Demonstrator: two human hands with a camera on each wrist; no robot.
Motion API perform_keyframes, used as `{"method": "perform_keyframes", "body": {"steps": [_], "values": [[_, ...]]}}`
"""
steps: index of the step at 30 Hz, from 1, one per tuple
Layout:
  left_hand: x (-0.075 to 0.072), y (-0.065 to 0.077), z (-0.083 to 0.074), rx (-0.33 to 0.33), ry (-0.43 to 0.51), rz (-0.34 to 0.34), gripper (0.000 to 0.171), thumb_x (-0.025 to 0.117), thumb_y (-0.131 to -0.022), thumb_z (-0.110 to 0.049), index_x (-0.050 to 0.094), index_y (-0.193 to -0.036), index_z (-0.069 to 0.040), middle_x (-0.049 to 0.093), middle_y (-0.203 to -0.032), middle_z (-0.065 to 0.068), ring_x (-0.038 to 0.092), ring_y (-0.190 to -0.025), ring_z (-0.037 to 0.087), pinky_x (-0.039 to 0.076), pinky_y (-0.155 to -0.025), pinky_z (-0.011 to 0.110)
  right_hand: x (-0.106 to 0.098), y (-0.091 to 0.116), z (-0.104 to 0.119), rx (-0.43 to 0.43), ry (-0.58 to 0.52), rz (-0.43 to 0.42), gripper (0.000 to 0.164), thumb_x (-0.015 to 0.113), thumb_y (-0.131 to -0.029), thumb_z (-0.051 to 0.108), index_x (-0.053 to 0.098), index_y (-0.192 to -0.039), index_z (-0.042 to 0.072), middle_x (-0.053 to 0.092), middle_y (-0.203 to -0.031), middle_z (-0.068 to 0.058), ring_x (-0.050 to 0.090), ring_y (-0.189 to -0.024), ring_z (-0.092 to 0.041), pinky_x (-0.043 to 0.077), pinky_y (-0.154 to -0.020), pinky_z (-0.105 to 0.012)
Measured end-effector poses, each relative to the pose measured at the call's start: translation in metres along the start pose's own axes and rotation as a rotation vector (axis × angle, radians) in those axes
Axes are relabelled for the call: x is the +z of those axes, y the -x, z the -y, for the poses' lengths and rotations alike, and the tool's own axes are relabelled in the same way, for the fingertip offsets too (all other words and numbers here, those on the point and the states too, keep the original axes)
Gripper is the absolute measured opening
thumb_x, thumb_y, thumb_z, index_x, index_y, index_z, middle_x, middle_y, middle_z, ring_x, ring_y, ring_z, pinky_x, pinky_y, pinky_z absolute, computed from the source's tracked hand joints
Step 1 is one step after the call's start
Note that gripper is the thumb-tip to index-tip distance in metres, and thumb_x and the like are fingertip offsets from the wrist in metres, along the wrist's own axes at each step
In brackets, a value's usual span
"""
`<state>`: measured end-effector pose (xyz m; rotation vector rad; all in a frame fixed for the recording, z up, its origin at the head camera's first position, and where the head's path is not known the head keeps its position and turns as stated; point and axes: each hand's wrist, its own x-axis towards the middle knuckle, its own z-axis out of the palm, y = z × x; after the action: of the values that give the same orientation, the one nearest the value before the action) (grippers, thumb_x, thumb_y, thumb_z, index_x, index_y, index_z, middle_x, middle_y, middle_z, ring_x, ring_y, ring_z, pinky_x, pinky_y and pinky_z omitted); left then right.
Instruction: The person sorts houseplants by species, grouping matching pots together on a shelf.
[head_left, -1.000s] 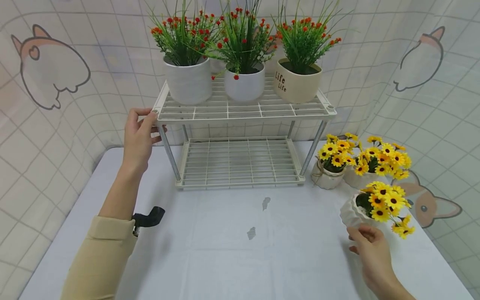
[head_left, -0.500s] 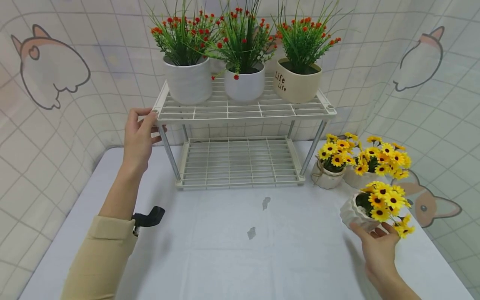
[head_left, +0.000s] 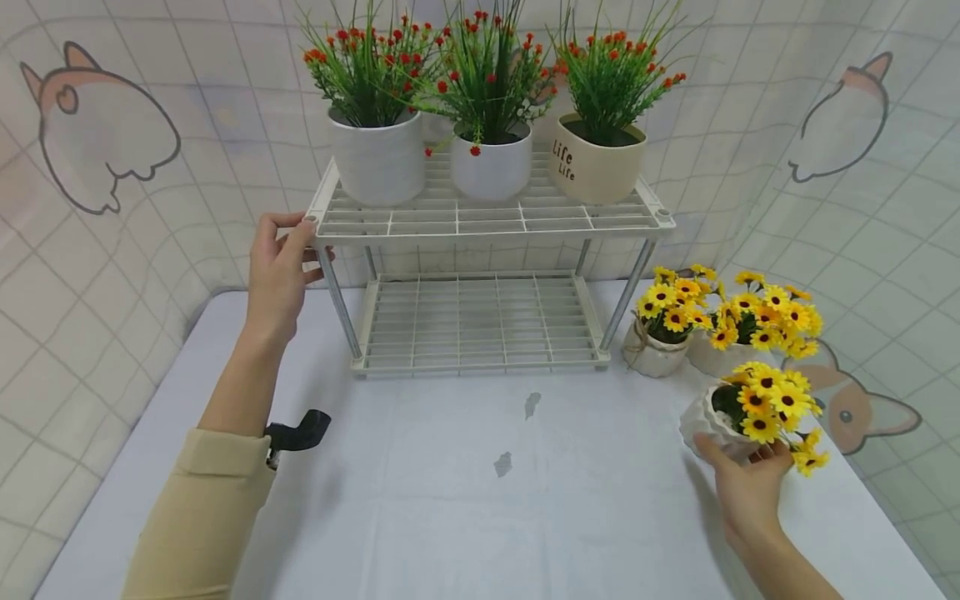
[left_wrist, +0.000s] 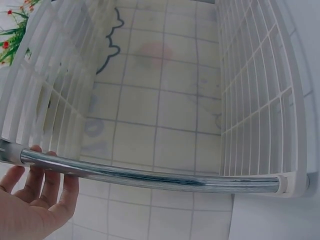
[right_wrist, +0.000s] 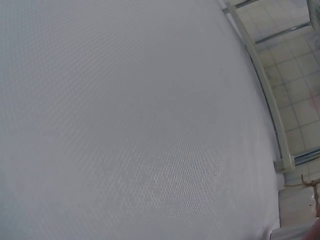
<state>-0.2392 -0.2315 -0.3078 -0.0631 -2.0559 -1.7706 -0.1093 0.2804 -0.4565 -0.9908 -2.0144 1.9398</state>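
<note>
Hands at work, well apart, above a white-covered tabletop [head_left: 450, 533]. The left hand [head_left: 276, 279] is clamped round the near left corner of a two-tier wire rack [head_left: 450, 237]. The right hand [head_left: 752, 493] grasps the near side of a ridged white pot [head_left: 702, 423] (its yellow flowers lean right), located right of the rack. Just beyond stand a twine-tied pot [head_left: 651, 358] and, to its right, another yellow-flowered pot [head_left: 720, 358].

Head view angled down, wrist views close, rack [head_left: 491, 237] in all
</note>
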Motion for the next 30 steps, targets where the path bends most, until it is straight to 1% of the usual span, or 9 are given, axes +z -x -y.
{"method": "perform_keyframes", "body": {"steps": [6,12,14,16,21,23,28,30], "values": [[0.001,0.0,-0.001,-0.002,-0.001,-0.003,0.027,0.048,-0.109,-0.031,0.052,-0.13,-0.015,0.063,-0.12,0.009,0.063,-0.096,0.018,0.052,-0.083,0.034,0.0,-0.004,0.002,-0.021,-0.014,-0.015,0.102,0.073,-0.097,0.022,-0.011,-0.156,0.021,-0.006,-0.169,-0.005,-0.002,-0.154,-0.013,0.011,-0.12,-0.026],[0.002,0.0,-0.002,-0.006,0.001,-0.011,0.026,0.048,-0.109,-0.032,0.052,-0.128,-0.016,0.063,-0.118,0.009,0.063,-0.095,0.018,0.051,-0.082,0.034,-0.001,-0.008,0.003,-0.014,0.01,-0.025,0.105,0.073,-0.097,0.027,-0.013,-0.158,0.021,-0.012,-0.17,-0.002,-0.009,-0.154,-0.013,0.004,-0.12,-0.027],[0.002,0.0,-0.002,-0.003,0.014,-0.011,0.025,0.049,-0.108,-0.031,0.052,-0.127,-0.016,0.064,-0.119,0.011,0.063,-0.095,0.019,0.051,-0.082,0.033,-0.001,-0.009,0.002,-0.016,0.017,-0.029,0.107,0.073,-0.096,0.028,-0.013,-0.158,0.022,-0.012,-0.17,-0.003,-0.009,-0.154,-0.013,0.002,-0.12,-0.028],[0.002,-0.001,-0.002,-0.001,0.017,-0.01,0.025,0.049,-0.108,-0.031,0.052,-0.127,-0.015,0.064,-0.12,0.011,0.063,-0.094,0.02,0.051,-0.081,0.033,-0.002,-0.011,0.002,-0.02,0.021,-0.032,0.109,0.075,-0.095,0.029,-0.014,-0.158,0.023,-0.012,-0.17,-0.002,-0.009,-0.154,-0.013,0.001,-0.12,-0.028],[0.002,-0.001,-0.003,0.004,-0.018,-0.013,0.027,0.046,-0.109,-0.032,0.051,-0.129,-0.015,0.064,-0.119,0.006,0.063,-0.095,0.019,0.052,-0.082,0.033,-0.002,-0.013,0.004,-0.022,0.034,-0.044,0.113,0.077,-0.093,0.036,-0.014,-0.159,0.026,-0.009,-0.17,-0.001,-0.008,-0.155,-0.014,0.002,-0.121,-0.031],[0.002,-0.001,-0.003,0.002,-0.016,-0.016,0.026,0.047,-0.109,-0.032,0.052,-0.128,-0.016,0.064,-0.119,0.007,0.064,-0.094,0.018,0.052,-0.082,0.033,-0.002,-0.013,0.004,-0.023,0.034,-0.046,0.113,0.077,-0.092,0.038,-0.013,-0.16,0.026,-0.008,-0.171,-0.001,-0.007,-0.155,-0.015,0.002,-0.121,-0.031],[0.002,-0.001,-0.003,-0.003,0.012,-0.016,0.023,0.048,-0.108,-0.03,0.052,-0.126,-0.016,0.065,-0.118,0.01,0.064,-0.093,0.018,0.052,-0.081,0.033,-0.002,-0.014,0.003,-0.045,0.031,-0.054,0.112,0.078,-0.092,0.034,-0.01,-0.161,0.027,-0.003,-0.171,0.0,-0.005,-0.155,-0.015,0.001,-0.121,-0.031],[0.002,0.0,-0.002,0.0,0.004,-0.015,0.024,0.048,-0.109,-0.03,0.052,-0.126,-0.015,0.064,-0.119,0.01,0.063,-0.093,0.018,0.052,-0.081,0.032,-0.002,-0.014,0.003,-0.053,0.036,-0.058,0.111,0.078,-0.093,0.032,-0.009,-0.161,0.029,-0.002,-0.171,0.001,-0.004,-0.155,-0.015,0.001,-0.121,-0.031]]}}
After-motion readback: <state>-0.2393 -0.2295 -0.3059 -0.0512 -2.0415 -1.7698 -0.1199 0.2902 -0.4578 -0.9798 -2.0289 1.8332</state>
